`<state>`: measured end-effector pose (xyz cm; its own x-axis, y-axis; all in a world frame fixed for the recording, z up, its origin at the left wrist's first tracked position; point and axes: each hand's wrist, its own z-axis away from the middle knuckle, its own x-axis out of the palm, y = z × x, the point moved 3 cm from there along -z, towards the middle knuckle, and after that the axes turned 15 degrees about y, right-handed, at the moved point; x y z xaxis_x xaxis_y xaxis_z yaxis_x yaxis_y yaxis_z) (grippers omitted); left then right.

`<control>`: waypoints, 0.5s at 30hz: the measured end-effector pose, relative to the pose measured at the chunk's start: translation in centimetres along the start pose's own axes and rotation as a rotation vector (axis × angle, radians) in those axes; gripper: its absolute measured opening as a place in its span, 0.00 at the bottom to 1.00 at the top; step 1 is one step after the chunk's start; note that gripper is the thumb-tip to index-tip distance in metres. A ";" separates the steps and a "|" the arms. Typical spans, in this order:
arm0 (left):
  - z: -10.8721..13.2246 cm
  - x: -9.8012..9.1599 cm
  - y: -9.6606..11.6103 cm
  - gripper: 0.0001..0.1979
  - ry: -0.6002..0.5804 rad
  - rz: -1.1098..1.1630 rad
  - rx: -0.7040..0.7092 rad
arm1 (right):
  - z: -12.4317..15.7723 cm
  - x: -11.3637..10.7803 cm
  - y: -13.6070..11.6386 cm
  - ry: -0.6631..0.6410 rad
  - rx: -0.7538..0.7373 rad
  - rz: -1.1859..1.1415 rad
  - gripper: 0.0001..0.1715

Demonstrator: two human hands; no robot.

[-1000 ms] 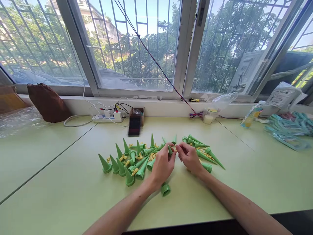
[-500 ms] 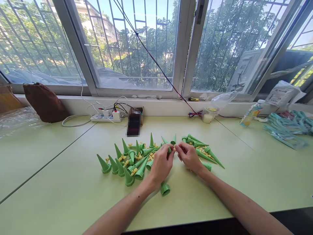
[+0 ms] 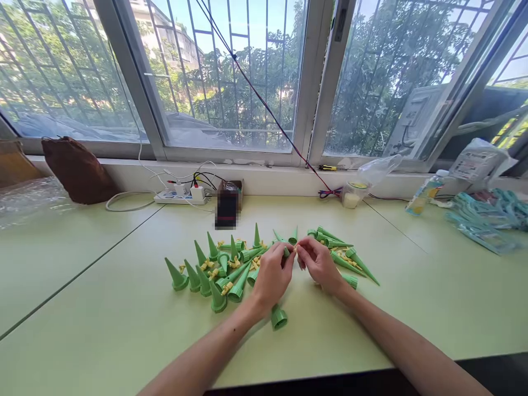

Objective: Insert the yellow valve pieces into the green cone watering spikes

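Note:
My left hand (image 3: 273,276) is closed around a green plastic spike (image 3: 286,252), most of it hidden by the fingers. Against it, my right hand (image 3: 320,265) pinches a small yellow valve (image 3: 295,248), of which only a sliver shows between the fingertips. The two hands meet over the middle of the table. Left of them stand several green cones (image 3: 179,278) with yellow valves (image 3: 226,288) scattered among them. More green spikes (image 3: 363,265) lie to the right, beside my right hand. One green spike with its cap end (image 3: 279,318) facing me lies below my left wrist.
Along the wall are a power strip (image 3: 180,198) with cables, a small box (image 3: 237,192), a plastic cup (image 3: 353,195) and a bottle (image 3: 425,193). A brown bag (image 3: 80,171) sits at far left, bagged teal items (image 3: 487,214) at far right. Windows rise behind the pale green table (image 3: 103,330).
The hands stay together over the same spot. My right hand's fingers have shifted slightly at the yellow valve, and the view has moved a little.

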<state>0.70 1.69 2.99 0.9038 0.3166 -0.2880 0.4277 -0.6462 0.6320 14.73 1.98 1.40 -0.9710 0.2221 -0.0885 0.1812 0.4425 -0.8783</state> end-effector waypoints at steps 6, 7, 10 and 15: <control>0.3 0.0 0.1 0.05 -0.038 0.009 0.011 | 0.0 0.0 0.4 -0.008 0.043 0.038 0.19; 0.3 0.0 0.1 0.06 -0.041 0.011 0.011 | 0.0 0.0 0.4 -0.003 0.040 0.034 0.18; 0.1 0.0 0.2 0.06 -0.025 0.020 0.001 | 0.1 0.1 0.2 0.025 0.018 -0.014 0.15; -0.1 -0.1 0.2 0.05 0.001 0.016 -0.011 | 0.0 0.2 0.3 0.013 -0.002 -0.041 0.14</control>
<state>0.67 1.57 3.21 0.9106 0.3071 -0.2768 0.4129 -0.6436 0.6445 14.62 2.10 1.12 -0.9755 0.2151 -0.0457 0.1412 0.4531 -0.8802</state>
